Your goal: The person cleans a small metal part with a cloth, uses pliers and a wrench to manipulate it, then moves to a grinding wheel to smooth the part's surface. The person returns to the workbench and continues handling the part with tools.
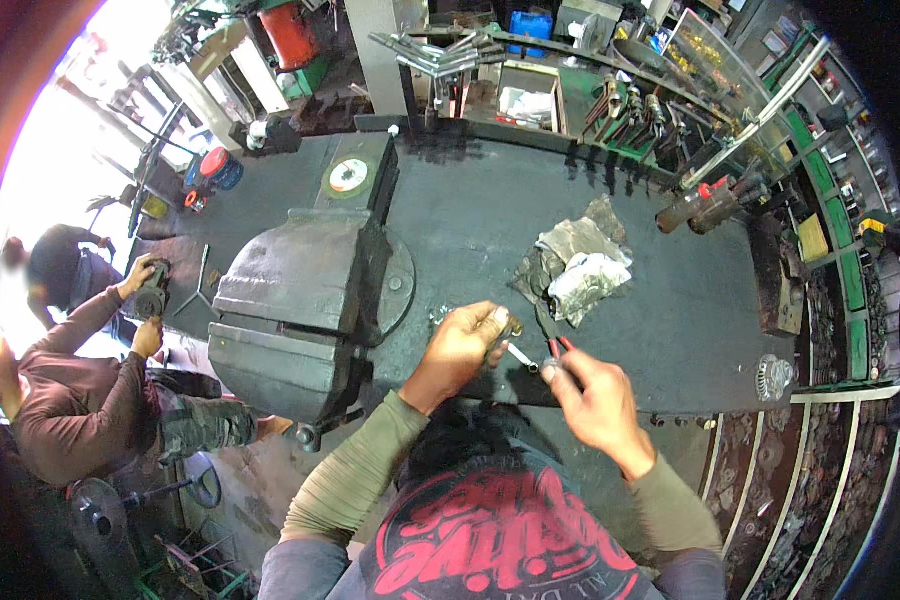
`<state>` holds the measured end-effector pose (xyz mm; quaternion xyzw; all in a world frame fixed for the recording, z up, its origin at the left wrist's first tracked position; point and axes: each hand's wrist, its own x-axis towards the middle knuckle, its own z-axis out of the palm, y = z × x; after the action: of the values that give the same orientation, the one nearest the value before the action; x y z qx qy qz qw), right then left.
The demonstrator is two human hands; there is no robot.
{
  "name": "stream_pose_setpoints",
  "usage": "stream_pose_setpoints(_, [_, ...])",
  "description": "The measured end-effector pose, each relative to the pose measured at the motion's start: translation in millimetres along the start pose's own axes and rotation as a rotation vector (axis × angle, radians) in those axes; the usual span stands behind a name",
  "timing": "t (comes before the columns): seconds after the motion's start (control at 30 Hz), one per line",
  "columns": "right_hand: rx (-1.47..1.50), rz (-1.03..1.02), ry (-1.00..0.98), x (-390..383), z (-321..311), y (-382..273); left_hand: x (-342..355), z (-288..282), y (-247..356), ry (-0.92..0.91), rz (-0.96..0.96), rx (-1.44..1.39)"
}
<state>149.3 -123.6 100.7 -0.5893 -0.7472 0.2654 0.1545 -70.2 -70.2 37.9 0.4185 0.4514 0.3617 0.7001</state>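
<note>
Mid-job, judging by the pose: left hand (pixel 462 345) pinching a small brass part (pixel 515 327) just right of the vise (pixel 300 310). Right hand (pixel 598 400) clamped on red-handled pliers (pixel 558 350) (tip work too small to read). Nothing set down yet.

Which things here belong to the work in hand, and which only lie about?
In the work: left hand pinching a small brass part; right hand on red-handled pliers; small metal pin between them.

Lying about: bench vise, crumpled rags, grinding disc.
</note>
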Motion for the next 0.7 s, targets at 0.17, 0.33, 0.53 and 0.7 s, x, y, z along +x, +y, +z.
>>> stream_pose_setpoints(0.17, [1.377,0.392,0.012,6,54,-2,-11,31,4,0.042,0.233,-0.054])
stream_pose_setpoints(0.33, [1.565,0.321,0.174,11,51,-24,-15,39,8,0.13,0.308,0.098])
stream_pose_setpoints(0.53, [1.645,0.358,0.08,10,44,-26,-18,47,0,0.142,0.361,0.051])
stream_pose_setpoints(0.7, [1.459,0.237,0.155,10,58,-15,-19,49,-7,0.155,0.401,0.039])
